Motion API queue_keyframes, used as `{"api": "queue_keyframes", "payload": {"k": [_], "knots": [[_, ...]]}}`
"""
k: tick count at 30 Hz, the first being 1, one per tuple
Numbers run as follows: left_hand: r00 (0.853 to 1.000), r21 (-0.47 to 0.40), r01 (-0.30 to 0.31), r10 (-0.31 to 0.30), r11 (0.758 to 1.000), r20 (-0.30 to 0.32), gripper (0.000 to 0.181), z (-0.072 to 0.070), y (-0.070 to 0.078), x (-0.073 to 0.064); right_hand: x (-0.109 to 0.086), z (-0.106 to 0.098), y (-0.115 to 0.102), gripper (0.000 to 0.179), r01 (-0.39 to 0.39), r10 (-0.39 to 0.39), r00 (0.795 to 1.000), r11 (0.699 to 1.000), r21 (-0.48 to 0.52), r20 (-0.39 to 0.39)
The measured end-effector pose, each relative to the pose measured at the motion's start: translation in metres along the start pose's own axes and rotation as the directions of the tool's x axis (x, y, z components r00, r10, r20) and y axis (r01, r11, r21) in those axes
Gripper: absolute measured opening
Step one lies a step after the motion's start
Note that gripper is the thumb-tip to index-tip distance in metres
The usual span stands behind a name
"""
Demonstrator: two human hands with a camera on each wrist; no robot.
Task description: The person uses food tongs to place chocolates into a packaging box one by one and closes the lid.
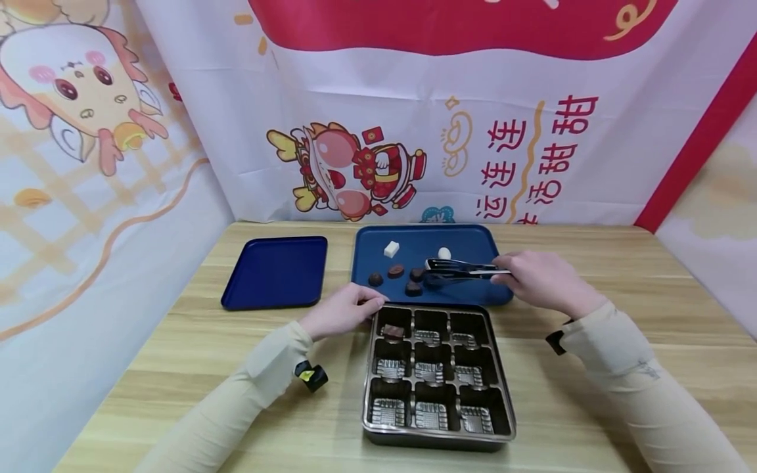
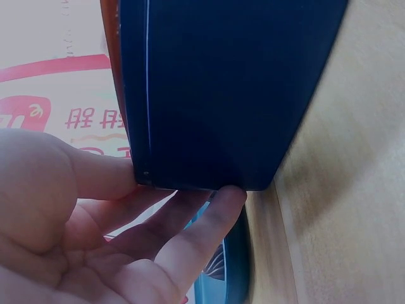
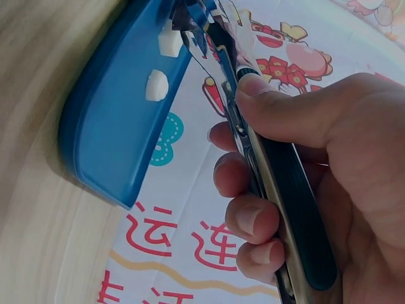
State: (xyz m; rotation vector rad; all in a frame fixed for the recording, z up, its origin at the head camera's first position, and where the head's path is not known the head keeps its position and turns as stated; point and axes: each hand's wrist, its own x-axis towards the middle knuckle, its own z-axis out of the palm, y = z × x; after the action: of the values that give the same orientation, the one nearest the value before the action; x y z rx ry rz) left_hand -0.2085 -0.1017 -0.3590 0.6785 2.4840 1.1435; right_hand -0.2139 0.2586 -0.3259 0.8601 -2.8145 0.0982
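My right hand [image 1: 541, 279] grips a pair of metal tongs [image 1: 458, 267] with dark handle grips, thumb on one side and fingers curled on the other. The tong tips reach over the large blue tray [image 1: 476, 243], right at a dark chocolate [image 1: 417, 274]. Several other dark chocolates [image 1: 413, 288], a white cube [image 1: 391, 249] and a white rounded piece [image 1: 444, 253] lie on that tray. My left hand [image 1: 343, 309] holds the far left corner of a dark chocolate box [image 1: 437, 439], its thumb and fingers around the edges. A brown chocolate [image 1: 393, 331] sits in the box's far left compartment.
A smaller dark blue tray [image 1: 275, 272] lies at the left on the wooden table [image 1: 597, 368]. The box stands close in front of the large tray, its other compartments showing bare ribbed bottoms. A printed cloth [image 1: 367, 85] hangs behind the table.
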Motion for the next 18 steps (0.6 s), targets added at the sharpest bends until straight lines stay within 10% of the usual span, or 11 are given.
{"api": "queue_keyframes", "payload": {"k": [18], "knots": [[1.000,0.011,-0.024,0.024,1.000,-0.003,0.028,0.000,0.002,-0.002,-0.012,-0.029,0.010,0.014,-0.003,0.002,1.000,0.999,0.039,0.005]]}}
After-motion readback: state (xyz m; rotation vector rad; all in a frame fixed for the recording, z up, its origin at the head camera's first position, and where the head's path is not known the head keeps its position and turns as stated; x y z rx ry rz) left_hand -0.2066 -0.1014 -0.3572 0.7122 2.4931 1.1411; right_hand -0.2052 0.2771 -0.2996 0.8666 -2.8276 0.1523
